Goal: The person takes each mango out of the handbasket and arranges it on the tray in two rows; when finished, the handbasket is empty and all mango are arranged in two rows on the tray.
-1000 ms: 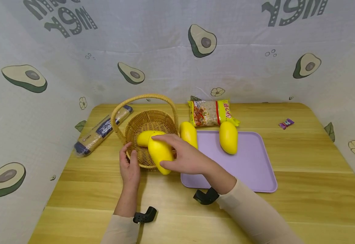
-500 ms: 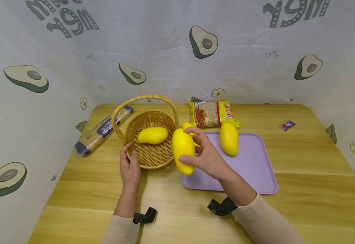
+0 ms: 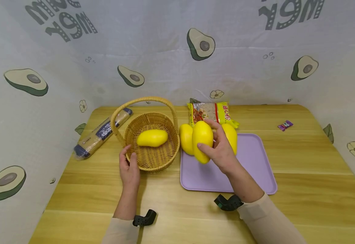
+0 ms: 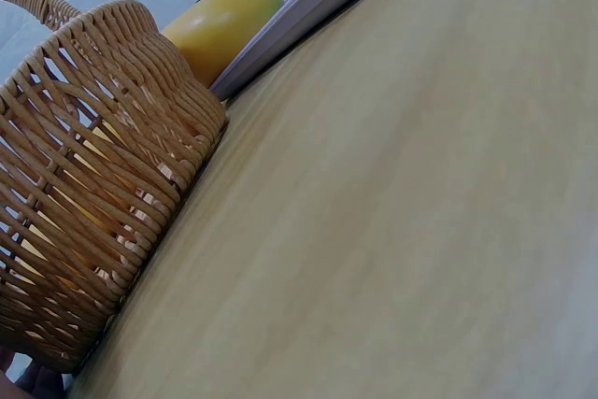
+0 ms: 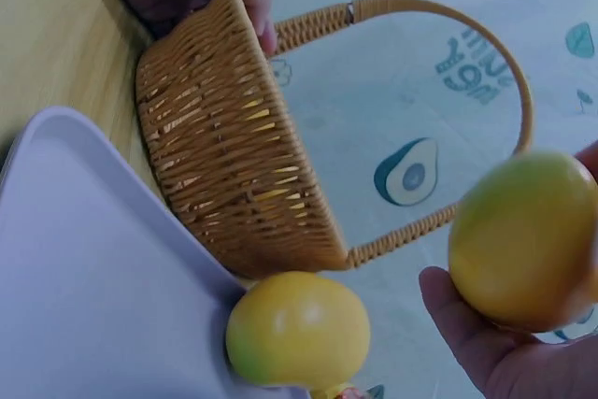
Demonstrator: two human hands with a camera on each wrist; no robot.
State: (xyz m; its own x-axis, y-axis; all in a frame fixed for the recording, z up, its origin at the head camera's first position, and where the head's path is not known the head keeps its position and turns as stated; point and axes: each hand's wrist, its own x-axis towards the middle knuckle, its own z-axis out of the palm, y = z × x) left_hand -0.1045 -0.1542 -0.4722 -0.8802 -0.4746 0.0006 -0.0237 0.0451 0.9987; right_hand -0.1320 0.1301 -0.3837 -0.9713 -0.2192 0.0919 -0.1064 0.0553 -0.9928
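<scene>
My right hand point(image 3: 223, 152) holds a yellow mango point(image 3: 202, 142) above the purple tray point(image 3: 256, 166), thumb on the near side and fingers round the far side. The right wrist view shows this mango point(image 5: 523, 240) with a greenish tint at its top. Behind it, one mango point(image 3: 185, 139) lies at the tray's left back corner, and another mango point(image 3: 231, 135) is partly covered by my hand. A single mango point(image 3: 152, 138) rests in the wicker basket point(image 3: 153, 166). My left hand point(image 3: 130, 173) grips the basket's left front rim, thumb at the edge.
A yellow bag of packaged food point(image 3: 208, 111) lies behind the tray. Left of the basket is a long clear-wrapped pack point(image 3: 101, 134) with dark blue ends. One small purple wrapped sweet point(image 3: 285, 125) sits at the right back. The basket's tall handle point(image 3: 146, 99) arches over its opening.
My right hand has lifted a mango out of the basket and carried it right, over the tray. The left hand has stayed at the basket's rim.
</scene>
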